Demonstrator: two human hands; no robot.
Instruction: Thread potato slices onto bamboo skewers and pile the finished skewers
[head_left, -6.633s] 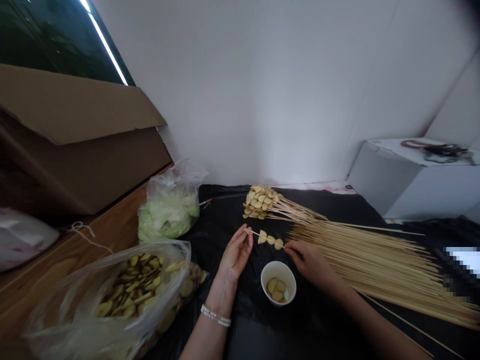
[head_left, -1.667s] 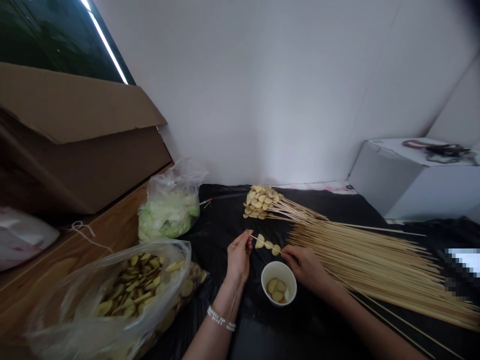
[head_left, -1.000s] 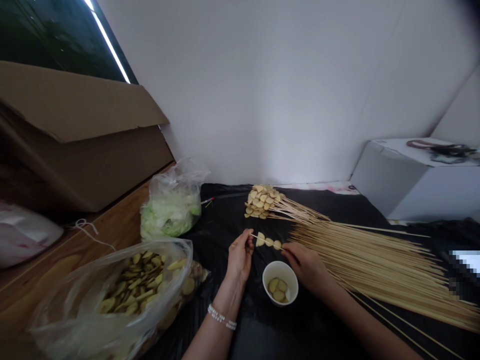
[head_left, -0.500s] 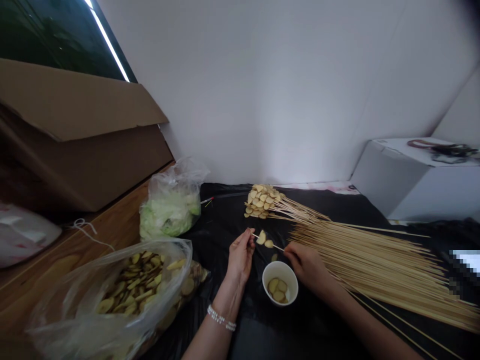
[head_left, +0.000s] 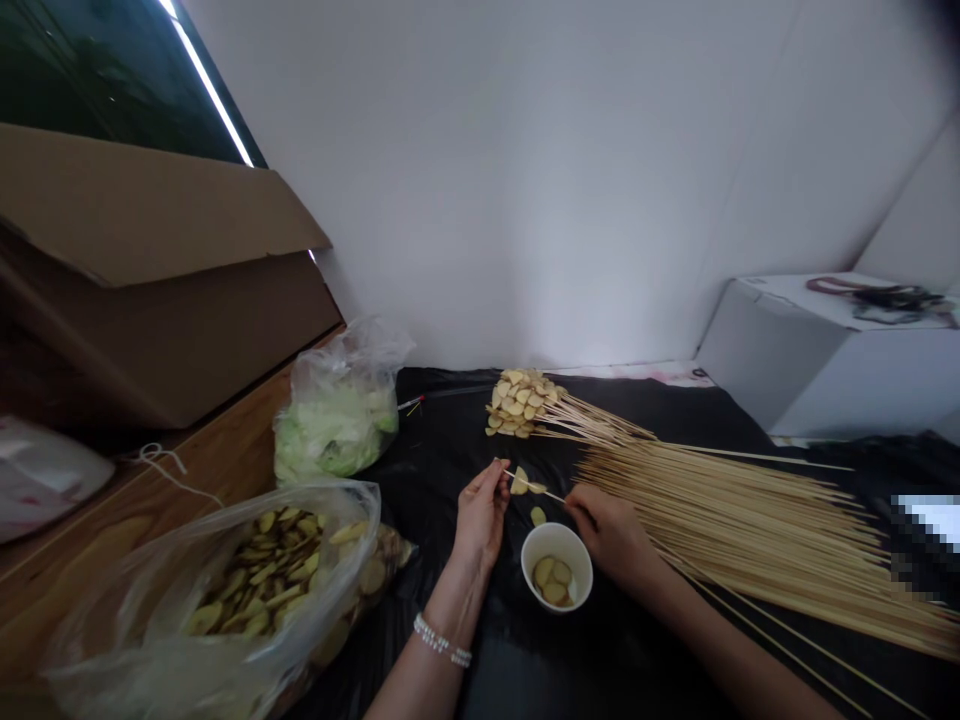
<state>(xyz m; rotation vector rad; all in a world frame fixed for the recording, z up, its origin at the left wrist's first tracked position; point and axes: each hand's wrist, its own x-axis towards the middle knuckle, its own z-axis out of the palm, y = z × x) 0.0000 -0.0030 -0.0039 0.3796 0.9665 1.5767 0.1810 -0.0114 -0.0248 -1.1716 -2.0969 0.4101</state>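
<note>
A thin wooden skewer [head_left: 553, 496] with two potato slices [head_left: 519, 481] threaded on it spans the gap between my hands. My left hand [head_left: 481, 512], wearing a beaded bracelet [head_left: 442, 641] at the wrist, pinches its pointed-side end between thumb and fingertips. On the other side, my right hand [head_left: 609, 528] grips the skewer with closed fingers. Below them stands a white cup [head_left: 529, 590] with several potato slices [head_left: 553, 578] inside. One loose slice [head_left: 538, 516] lies just behind the cup's rim.
Loaded skewers lie with their potato slices [head_left: 517, 402] bunched at the back. Many bare skewers [head_left: 757, 530] spread rightward. Left are an open bag of potato slices [head_left: 262, 575], a bag of pale green leaves [head_left: 337, 430] and a cardboard box [head_left: 172, 330]. A white box [head_left: 787, 350] stands back right.
The slices on the skewer have turned, and the one nearer my right hand now appears almost edge-on. Both hands keep their grip. The whole view has shifted slightly.
</note>
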